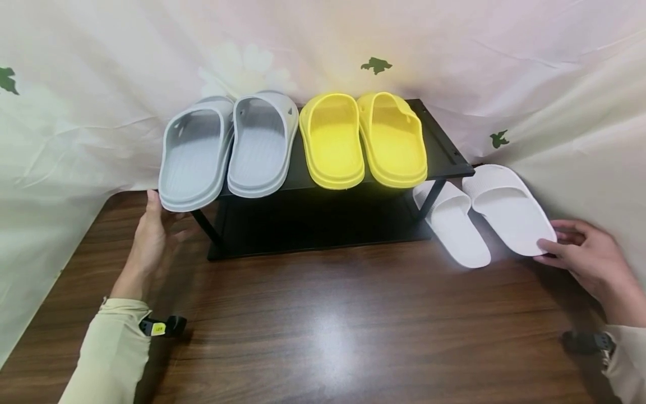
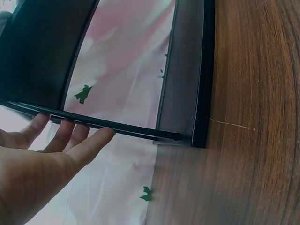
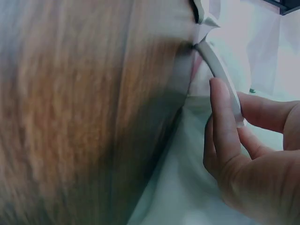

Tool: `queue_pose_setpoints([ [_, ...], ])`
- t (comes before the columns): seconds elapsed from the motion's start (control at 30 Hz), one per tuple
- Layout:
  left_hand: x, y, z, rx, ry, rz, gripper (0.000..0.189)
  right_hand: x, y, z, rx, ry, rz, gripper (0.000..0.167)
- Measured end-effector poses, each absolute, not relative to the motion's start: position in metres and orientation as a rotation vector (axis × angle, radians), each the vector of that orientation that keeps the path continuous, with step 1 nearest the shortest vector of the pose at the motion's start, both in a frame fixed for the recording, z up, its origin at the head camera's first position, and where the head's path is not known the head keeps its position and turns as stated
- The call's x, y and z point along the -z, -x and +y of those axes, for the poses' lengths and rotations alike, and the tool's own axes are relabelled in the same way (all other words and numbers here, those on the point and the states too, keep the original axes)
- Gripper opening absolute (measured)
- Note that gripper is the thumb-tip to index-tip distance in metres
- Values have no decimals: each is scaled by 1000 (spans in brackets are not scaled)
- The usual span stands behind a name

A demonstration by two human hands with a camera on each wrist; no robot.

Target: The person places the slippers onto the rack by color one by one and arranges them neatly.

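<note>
My right hand [image 1: 587, 252] pinches the heel end of a white slipper [image 1: 520, 219], thumb on top and fingers beneath. From the right wrist view, the slipper [image 3: 220, 70] appears edge-on between thumb and fingers, its heel raised off the floor. Its mate, another white slipper [image 1: 459, 230], lies to its left beside the rack leg. My left hand [image 1: 151, 241] is at the left end of a black shoe rack [image 1: 444, 146]. In the left wrist view, that hand's extended fingertips [image 2: 105, 136] touch the rack's side bar [image 2: 126, 127].
On the rack's top shelf stand a pair of grey clogs [image 1: 259, 146] and a pair of yellow clogs [image 1: 335, 140]. The black lower shelf [image 1: 313, 221] sits near the brown wooden floor [image 1: 328, 325]. Patterned cloth [image 1: 313, 45] hangs behind and at both sides.
</note>
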State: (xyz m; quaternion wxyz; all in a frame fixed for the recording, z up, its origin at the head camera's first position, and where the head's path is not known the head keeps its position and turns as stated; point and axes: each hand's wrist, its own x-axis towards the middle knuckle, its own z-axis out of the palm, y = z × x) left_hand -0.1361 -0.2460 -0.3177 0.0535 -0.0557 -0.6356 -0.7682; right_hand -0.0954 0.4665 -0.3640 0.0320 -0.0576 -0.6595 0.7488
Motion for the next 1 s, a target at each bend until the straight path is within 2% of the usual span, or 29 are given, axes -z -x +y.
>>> queue_pose_setpoints([
  [0.27,323,140,-251,2284,223,-1986,54,356,94,448,-2152,222,-1995,47],
  [1.0,317,136,-245,2302,175,-1951,47,345,96,423,-2088,168,-1818,42],
])
